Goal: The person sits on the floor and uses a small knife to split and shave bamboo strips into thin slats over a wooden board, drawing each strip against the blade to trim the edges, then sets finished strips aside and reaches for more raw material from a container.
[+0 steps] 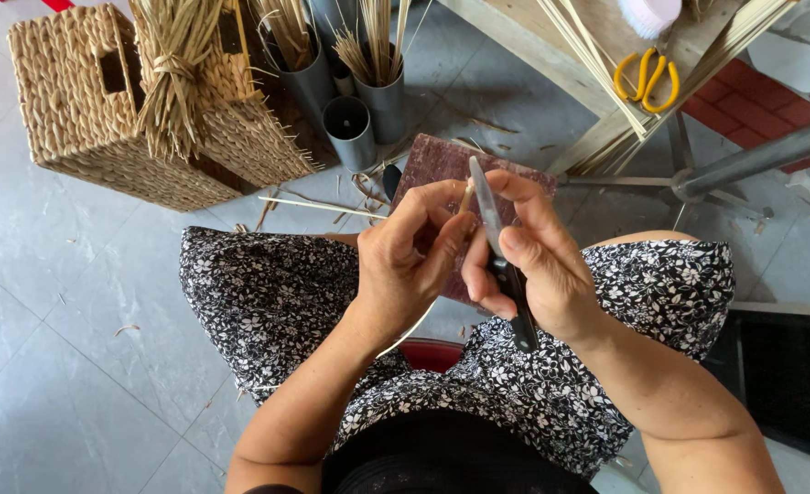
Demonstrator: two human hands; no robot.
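1. We log our right hand, closed around a dark-handled knife, blade pointing up.
2. We log our left hand, pinching what seems a thin pale reed strip beside the blade.
3. Both sit above our lap, over a brown board.

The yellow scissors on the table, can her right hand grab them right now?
Probably not right away: the right hand is gripping a knife, and the yellow scissors lie far off on the wooden table. Nothing blocks the way.
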